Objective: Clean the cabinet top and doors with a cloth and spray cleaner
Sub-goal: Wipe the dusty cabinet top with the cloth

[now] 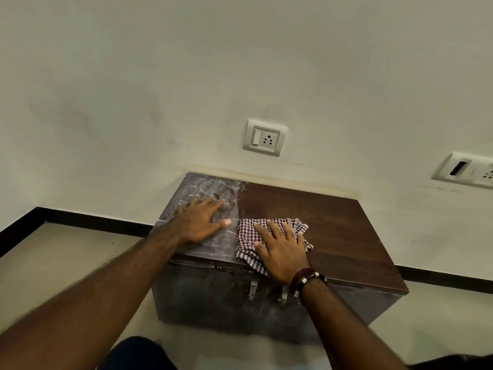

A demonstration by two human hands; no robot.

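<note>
Both forearms bare, no sleeves; right wrist w/ dark red-black bracelet (306, 279), metal beads.

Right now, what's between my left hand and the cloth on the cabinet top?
Only a narrow strip of dusty cabinet top, in the head view. The left hand rests flat on the dust; the right hand presses the cloth.

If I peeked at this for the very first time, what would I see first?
You would first see the cabinet top split in two: its left part is grey and dusty, its right part dark, clean brown wood. Right at that border, the right hand lies flat on a checkered cloth, while the left hand rests spread on the dusty part. Behind, a white wall socket sits above the cabinet.
</note>
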